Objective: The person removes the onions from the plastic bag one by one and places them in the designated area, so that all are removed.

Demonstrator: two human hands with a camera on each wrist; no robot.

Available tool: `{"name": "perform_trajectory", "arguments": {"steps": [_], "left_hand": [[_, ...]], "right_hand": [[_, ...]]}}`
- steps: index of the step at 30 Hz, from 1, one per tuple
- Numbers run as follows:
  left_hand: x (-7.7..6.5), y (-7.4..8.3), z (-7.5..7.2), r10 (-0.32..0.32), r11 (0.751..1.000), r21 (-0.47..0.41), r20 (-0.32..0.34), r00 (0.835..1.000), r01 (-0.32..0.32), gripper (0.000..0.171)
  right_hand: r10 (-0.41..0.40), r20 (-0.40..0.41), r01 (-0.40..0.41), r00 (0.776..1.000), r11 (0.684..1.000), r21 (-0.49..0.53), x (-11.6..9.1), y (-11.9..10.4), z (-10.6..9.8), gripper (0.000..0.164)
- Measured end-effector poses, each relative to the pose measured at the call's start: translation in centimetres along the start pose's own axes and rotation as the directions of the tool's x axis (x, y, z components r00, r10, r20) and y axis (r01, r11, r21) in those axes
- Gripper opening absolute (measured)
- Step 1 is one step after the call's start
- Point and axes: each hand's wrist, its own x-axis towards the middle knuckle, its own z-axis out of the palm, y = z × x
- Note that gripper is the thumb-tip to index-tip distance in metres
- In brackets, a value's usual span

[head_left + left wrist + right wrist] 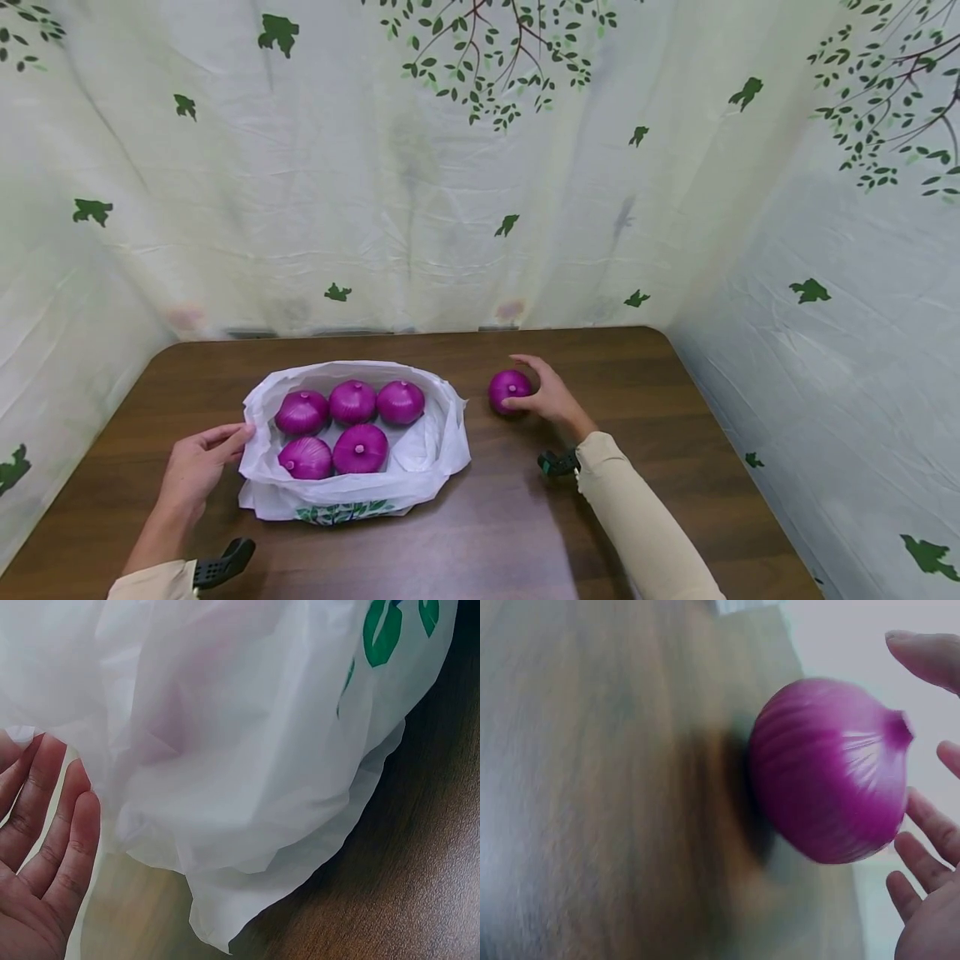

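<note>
A white plastic bag (pixel 442 450) with green print stands on the table, its mouth wide. Several purple onions (pixel 361 448) lie inside it in two rows. The left hand (pixel 198 467) pinches the bag's left rim between thumb and fingers; the left wrist view shows these fingers (pixel 64 832) against the thin plastic. To the right of the bag, a single purple onion (pixel 507 390) sits on the table. Around it the right hand (pixel 551 395) is spread, thumb and fingers apart. In the right wrist view the onion (pixel 829 772) shows beside loosely extended fingers, without a firm grip.
The brown wooden table (pixel 510 533) has rounded far corners. A whitish curtain (pixel 420 208) printed with leaves hangs behind the table and along both sides. Black straps (pixel 558 462) sit at the wrists.
</note>
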Motion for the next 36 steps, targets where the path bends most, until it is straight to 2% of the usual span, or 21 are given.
{"name": "perform_trajectory", "arguments": {"steps": [10,19,29,33,36], "left_hand": [[0.0,-0.1,0.0,0.002,1.000,0.003,0.006,1.000,-0.002,0.075],[-0.2,-0.3,0.1,0.020,1.000,0.001,-0.010,1.000,-0.020,0.074],[-0.2,-0.3,0.0,0.028,1.000,0.005,-0.010,1.000,-0.028,0.072],[-0.2,-0.2,-0.1,0.030,1.000,0.007,-0.007,1.000,-0.030,0.071],[-0.1,-0.1,-0.1,0.025,1.000,0.014,-0.002,1.000,-0.025,0.072]], "right_hand": [[-0.120,0.009,0.120,0.993,0.993,-0.010,0.2,-2.4,0.6,0.073],[-0.277,0.035,0.277,0.960,0.960,-0.022,0.7,-5.5,2.6,0.073],[-0.388,0.201,0.387,0.900,0.921,0.042,1.4,-9.1,5.2,0.072],[-0.394,0.253,0.390,0.883,0.918,0.069,1.7,-10.1,6.3,0.071],[-0.381,0.283,0.372,0.880,0.924,0.088,1.9,-10.8,7.2,0.070]]}}
